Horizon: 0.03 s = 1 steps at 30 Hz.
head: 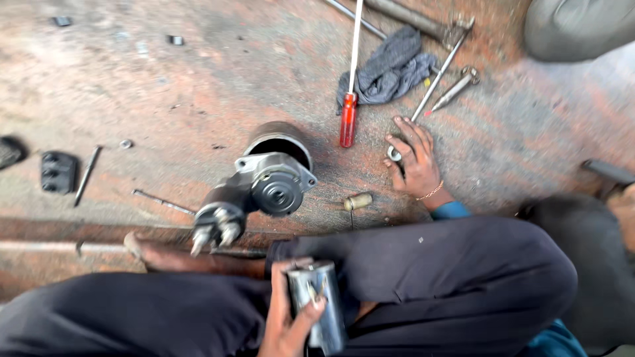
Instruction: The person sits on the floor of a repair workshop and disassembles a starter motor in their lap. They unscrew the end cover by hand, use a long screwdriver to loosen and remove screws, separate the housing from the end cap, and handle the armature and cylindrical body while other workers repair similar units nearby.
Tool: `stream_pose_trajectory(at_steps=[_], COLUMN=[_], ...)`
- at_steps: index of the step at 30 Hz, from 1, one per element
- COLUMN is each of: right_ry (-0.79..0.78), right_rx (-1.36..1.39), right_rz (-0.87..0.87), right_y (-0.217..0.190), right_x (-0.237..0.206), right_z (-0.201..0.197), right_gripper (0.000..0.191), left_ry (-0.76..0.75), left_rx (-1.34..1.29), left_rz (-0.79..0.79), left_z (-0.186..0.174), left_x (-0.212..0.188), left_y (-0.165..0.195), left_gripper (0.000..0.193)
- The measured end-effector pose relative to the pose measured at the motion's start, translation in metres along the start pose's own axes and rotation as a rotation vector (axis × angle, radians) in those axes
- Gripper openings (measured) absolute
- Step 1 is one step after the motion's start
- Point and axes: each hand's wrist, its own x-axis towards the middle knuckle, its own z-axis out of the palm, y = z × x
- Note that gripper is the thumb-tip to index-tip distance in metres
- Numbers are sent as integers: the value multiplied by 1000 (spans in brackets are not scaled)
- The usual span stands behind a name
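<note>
My left hand (286, 317) is wrapped around a shiny steel cylinder sleeve (319, 304), thumb across its rim, held low over my lap between dark trouser legs. My right hand (415, 160) is flat on the rust-stained concrete floor (198, 73), fingers spread, fingertips at a small metal ring (394, 154); gripping nothing I can make out. Just left of it lies a red-handled screwdriver (348, 116), shaft pointing away from me. Beyond that, a crumpled grey rag (390, 66) and a slim metal wrench (440, 73) running back toward the hand. In front of my knee sits a grey cast-metal starter motor housing (268, 182), open end up. Small brass cylinder (358, 201) lies between housing and right hand.
</note>
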Motion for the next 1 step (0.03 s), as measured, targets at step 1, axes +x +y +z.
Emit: stream_pose_trajectory(at_steps=[1], right_ry=[-3], right_rx=[12], right_rz=[8], right_y=[2], right_x=[-2], right_z=[1], right_gripper=[52], left_ry=[-34], left_rx=[66], left_rz=[47], left_z=[-3], left_x=[0], left_y=[-12], left_gripper=[60])
